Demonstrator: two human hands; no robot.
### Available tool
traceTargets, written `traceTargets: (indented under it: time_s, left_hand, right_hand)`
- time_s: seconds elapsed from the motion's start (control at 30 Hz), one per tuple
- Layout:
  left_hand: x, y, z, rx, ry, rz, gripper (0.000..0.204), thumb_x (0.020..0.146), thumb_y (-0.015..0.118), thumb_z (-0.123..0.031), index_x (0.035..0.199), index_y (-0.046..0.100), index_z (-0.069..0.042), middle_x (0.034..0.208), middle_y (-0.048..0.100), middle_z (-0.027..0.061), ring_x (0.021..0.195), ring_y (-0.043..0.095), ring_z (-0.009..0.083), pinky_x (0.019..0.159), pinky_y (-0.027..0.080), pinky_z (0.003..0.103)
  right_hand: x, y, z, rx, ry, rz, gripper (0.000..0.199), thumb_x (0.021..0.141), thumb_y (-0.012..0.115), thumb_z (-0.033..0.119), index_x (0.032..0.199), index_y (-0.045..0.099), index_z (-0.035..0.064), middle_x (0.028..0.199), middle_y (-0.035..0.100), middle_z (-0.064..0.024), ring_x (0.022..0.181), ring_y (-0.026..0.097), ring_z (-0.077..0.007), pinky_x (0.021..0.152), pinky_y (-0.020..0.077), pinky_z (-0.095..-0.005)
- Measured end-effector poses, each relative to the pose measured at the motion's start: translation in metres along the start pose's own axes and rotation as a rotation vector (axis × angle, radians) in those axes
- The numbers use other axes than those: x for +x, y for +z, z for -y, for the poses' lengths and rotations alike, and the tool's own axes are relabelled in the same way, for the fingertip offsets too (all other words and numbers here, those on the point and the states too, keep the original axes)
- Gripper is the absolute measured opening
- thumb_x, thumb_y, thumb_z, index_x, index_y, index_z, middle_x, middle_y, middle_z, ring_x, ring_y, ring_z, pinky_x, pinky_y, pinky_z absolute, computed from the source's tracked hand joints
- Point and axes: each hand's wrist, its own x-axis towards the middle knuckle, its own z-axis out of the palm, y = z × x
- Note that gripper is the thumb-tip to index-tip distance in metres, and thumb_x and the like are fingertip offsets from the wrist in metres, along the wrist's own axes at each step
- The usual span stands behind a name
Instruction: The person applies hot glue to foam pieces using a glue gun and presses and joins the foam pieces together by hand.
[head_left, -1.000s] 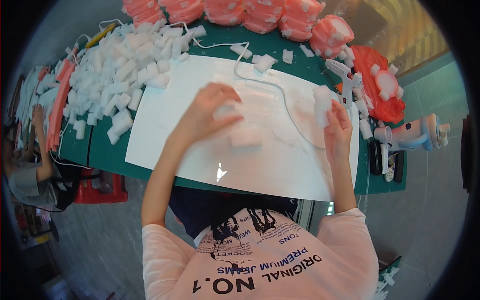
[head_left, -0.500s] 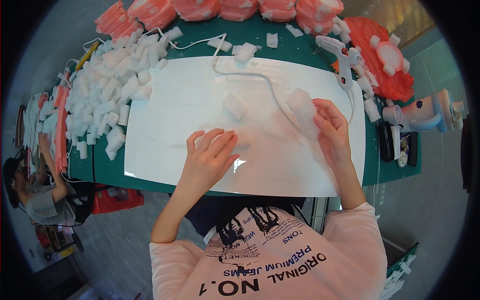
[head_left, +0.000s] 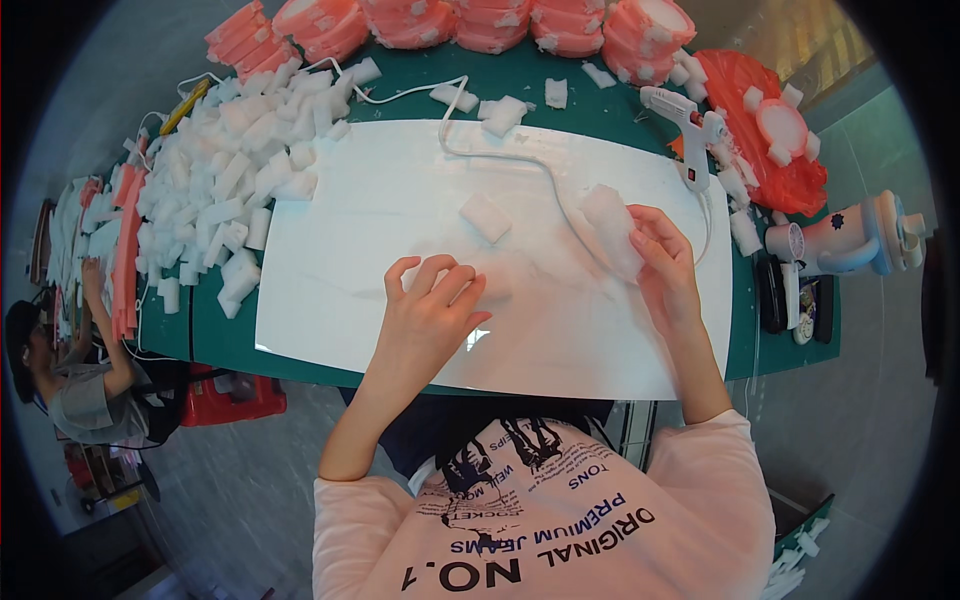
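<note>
In my right hand [head_left: 662,262] is a white foam piece [head_left: 608,222], oblong and soft-looking, pinched at its right side between thumb and fingers. My left hand [head_left: 432,305] hovers over the white board [head_left: 340,260] with its fingers bent and apart, holding nothing I can see. Just beyond the left fingertips lies a small white foam block [head_left: 485,217]. A white cord [head_left: 535,160] crosses the board and passes behind the held foam.
A heap of white foam blocks [head_left: 225,160] covers the left side. Stacked pink foam rings [head_left: 490,22] line the back. At right are a white glue gun [head_left: 688,130], a red plastic bag [head_left: 745,150] and a tumbler [head_left: 850,238]. A co-worker [head_left: 85,385] works at far left.
The whole view has shifted slightly. The held foam piece has turned a little in my right hand and shows a flatter face. My left fingers are somewhat more bent.
</note>
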Motion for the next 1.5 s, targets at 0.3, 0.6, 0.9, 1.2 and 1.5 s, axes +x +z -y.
traceTargets:
  time_s: [0.3, 0.6, 0.9, 1.2, 1.5]
  left_hand:
    - [0.001, 0.006, 0.006, 0.124, 0.034, -0.065, 0.033, 0.064, 0.072, -0.014, 0.096, 0.060, -0.011, 0.092, 0.056, -0.0024, 0.096, 0.051, 0.0152, 0.094, 0.027, 0.041]
    - [0.011, 0.004, 0.017, 0.071, -0.017, -0.124, 0.035, 0.064, 0.067, -0.012, 0.099, 0.060, -0.010, 0.087, 0.057, -0.0016, 0.091, 0.052, 0.0131, 0.096, 0.026, 0.043]
    - [0.020, 0.012, 0.015, -0.157, -0.064, -0.042, 0.033, 0.069, 0.070, -0.010, 0.100, 0.061, -0.005, 0.092, 0.058, 0.0060, 0.092, 0.053, 0.0234, 0.091, 0.035, 0.038]
    - [-0.008, -0.015, 0.046, -0.698, -0.388, -0.158, 0.032, 0.070, 0.071, -0.004, 0.099, 0.058, 0.003, 0.094, 0.063, 0.0091, 0.086, 0.060, 0.0223, 0.079, 0.046, 0.029]
    - [-0.098, -0.048, 0.114, -1.110, -0.725, -0.775, 0.036, 0.087, 0.058, -0.008, 0.118, 0.047, 0.005, 0.110, 0.059, 0.0136, 0.101, 0.055, 0.0168, 0.090, 0.042, 0.028]
  right_hand:
    - [0.002, 0.001, -0.003, -0.021, 0.018, -0.019, 0.027, 0.085, 0.058, 0.008, 0.110, 0.054, -0.0001, 0.098, 0.060, -0.0059, 0.092, 0.053, -0.0093, 0.084, 0.0393, -0.0221]
    - [0.002, 0.002, -0.002, -0.012, 0.044, -0.040, 0.025, 0.085, 0.057, 0.007, 0.110, 0.055, 0.0007, 0.095, 0.060, -0.0040, 0.090, 0.053, -0.0078, 0.082, 0.0399, -0.0215]
    - [0.003, 0.002, -0.002, -0.018, 0.049, -0.038, 0.025, 0.085, 0.057, 0.007, 0.109, 0.055, 0.0006, 0.096, 0.060, -0.0040, 0.090, 0.053, -0.0080, 0.082, 0.0398, -0.0216]
    - [0.003, -0.001, -0.003, -0.016, 0.038, -0.036, 0.026, 0.085, 0.057, 0.008, 0.110, 0.055, 0.0002, 0.098, 0.060, -0.0053, 0.093, 0.053, -0.0096, 0.083, 0.0396, -0.0220]
    - [0.003, -0.006, -0.013, -0.053, 0.015, -0.068, 0.028, 0.085, 0.056, 0.008, 0.111, 0.053, -0.0012, 0.105, 0.059, -0.0076, 0.099, 0.053, -0.0125, 0.087, 0.0389, -0.0245]
